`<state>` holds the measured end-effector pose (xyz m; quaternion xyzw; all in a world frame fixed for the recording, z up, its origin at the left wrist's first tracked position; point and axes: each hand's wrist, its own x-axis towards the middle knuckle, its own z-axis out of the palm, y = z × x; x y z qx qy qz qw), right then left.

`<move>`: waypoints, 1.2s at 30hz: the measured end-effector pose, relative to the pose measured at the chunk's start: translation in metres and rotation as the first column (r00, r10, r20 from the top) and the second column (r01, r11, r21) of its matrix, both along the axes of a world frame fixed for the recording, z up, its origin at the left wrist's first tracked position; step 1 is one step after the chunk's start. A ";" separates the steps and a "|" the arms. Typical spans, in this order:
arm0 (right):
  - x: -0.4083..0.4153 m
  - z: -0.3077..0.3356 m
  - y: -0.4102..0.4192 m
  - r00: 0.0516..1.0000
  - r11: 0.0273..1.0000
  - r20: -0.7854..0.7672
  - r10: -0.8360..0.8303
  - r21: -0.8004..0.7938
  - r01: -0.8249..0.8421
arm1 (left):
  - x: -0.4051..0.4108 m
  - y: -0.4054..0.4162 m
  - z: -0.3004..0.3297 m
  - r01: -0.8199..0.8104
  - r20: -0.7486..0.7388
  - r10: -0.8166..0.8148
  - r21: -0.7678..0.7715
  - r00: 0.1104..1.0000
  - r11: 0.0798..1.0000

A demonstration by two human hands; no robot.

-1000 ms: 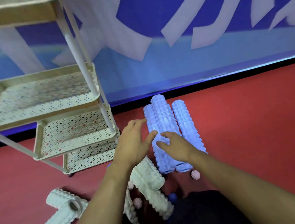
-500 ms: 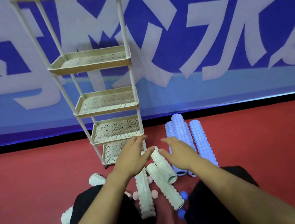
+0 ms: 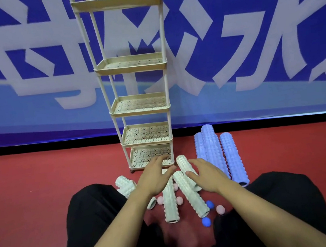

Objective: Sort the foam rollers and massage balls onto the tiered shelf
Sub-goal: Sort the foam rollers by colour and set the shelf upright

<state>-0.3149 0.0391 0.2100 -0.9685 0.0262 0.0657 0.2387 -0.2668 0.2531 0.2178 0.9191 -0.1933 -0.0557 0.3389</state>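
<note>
L hand [image 3: 157, 176] and R hand [image 3: 205, 176]: both spread, fingers relaxed, holding nothing, poised over the white foam rollers [image 3: 189, 193], likely about to pick one. White rollers lie jumbled on red floor [image 3: 43, 187] between the knees. Pink massage balls [image 3: 179, 200] and blue massage balls [image 3: 206, 222] scattered among them. Three lilac foam rollers [image 3: 214, 152] lie side by side just R of tiered shelf [image 3: 140, 109]. All shelf trays bare; sorting not begun, by the look.

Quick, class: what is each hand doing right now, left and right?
Left hand: open, fingers straight, holding nothing, above the white foam rollers.
Right hand: open, fingers spread, holding nothing.
</note>
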 end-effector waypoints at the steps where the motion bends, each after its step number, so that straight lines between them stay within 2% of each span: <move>1: -0.002 -0.002 -0.001 1.000 1.000 -0.015 0.001 -0.006 -0.002 | 0.000 0.002 -0.002 -0.009 -0.006 0.009 -0.005 1.000 1.000; 12: -0.005 -0.036 -0.023 0.988 0.998 -0.139 -0.061 0.002 0.062 | 0.010 -0.023 -0.034 0.039 -0.094 -0.039 -0.002 0.995 0.999; 16: 0.011 -0.079 -0.041 0.963 0.997 -0.262 -0.061 0.032 0.072 | 0.026 -0.045 -0.069 0.043 -0.210 -0.048 -0.029 0.977 0.999; 23: 0.046 -0.149 -0.074 0.917 0.990 -0.382 -0.110 0.038 0.135 | 0.062 -0.088 -0.147 -0.005 -0.457 -0.004 -0.019 0.890 1.000; 28: 0.072 -0.214 -0.094 0.842 0.976 -0.511 -0.170 0.032 0.216 | 0.090 -0.115 -0.216 -0.089 -0.624 0.059 -0.016 0.779 0.996; 31: 0.082 -0.257 -0.105 0.789 0.963 -0.587 -0.180 0.057 0.262 | 0.102 -0.131 -0.257 -0.246 -0.756 0.150 -0.016 0.637 0.969; 34: 0.095 -0.294 -0.114 0.723 0.916 -0.653 -0.226 0.110 0.386 | 0.113 -0.144 -0.296 -0.409 -0.850 0.208 -0.009 0.484 0.913; 36: 0.109 -0.314 -0.119 0.702 0.858 -0.661 -0.265 0.170 0.484 | 0.124 -0.154 -0.315 -0.420 -0.862 0.229 0.021 0.452 0.907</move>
